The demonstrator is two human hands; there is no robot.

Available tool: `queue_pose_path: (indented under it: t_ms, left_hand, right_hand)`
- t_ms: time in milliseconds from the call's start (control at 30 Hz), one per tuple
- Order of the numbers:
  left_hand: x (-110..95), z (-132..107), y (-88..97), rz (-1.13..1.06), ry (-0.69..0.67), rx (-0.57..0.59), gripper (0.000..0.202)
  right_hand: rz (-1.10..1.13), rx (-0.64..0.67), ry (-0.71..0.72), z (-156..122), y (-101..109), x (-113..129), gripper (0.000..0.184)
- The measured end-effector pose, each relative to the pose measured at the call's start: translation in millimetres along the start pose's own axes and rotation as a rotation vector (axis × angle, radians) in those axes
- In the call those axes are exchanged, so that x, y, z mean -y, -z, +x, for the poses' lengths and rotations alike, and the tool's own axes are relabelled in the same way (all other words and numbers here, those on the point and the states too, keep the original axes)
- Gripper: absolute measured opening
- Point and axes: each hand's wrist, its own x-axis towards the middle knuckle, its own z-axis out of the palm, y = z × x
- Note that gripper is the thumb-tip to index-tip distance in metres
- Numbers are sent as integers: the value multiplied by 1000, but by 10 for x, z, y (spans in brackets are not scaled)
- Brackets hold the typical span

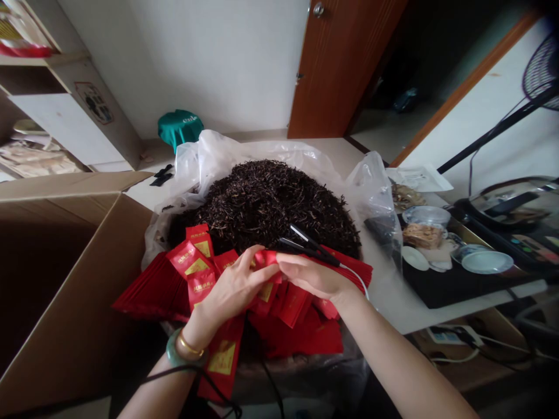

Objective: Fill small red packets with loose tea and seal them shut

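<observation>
Near the front of a heap of dark dried tea leaves [275, 198], my left hand [238, 285] curls its fingers round the top of a small red packet [267, 256]. My right hand [312, 276] comes from the other side, fingers together, pinching the packet's right end. Just behind my right hand lies a black two-armed tool like a hair straightener [312, 244], with pale plates and a white cord. Several red packets with gold labels [198, 265] lie under and beside my left hand. More flat red packets [152, 288] are stacked in rows left and right.
A clear plastic bag [371, 180] surrounds the tea. An open cardboard box [56, 291] stands at left. To the right, a black tray [437, 288] carries cups and dishes, with a power strip [454, 334] below. Black cables hang near my left wrist.
</observation>
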Motion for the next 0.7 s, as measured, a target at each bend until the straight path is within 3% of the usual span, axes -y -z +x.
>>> queue_pose_path:
  t_ms: [133,300,433,533,600,667,700]
  left_hand:
    - [-44,-5,25,50,-5,74,59]
    - [-78,17,16,101,6,112,37]
    - [-30,23,49,131,79,133,33]
    - [11,17,72,136,142,106,30]
    - [26,18,73,129,167,94,30]
    - [33,24,67,108,183,94,30]
    - [37,28,63,94,192,94,30]
  right_hand:
    - [132,52,-51,20,-33,-4,65]
    - [93,33,-67,79,-91,-5,67]
    - [131,24,-74,43,-5,76,68]
    - [112,-94,-51,25,183,163,62]
    - [20,-262,20,107,337,170,51]
    - [-209,-439,76,282,464,117,32]
    - [-381,-441,58,394,506,75,28]
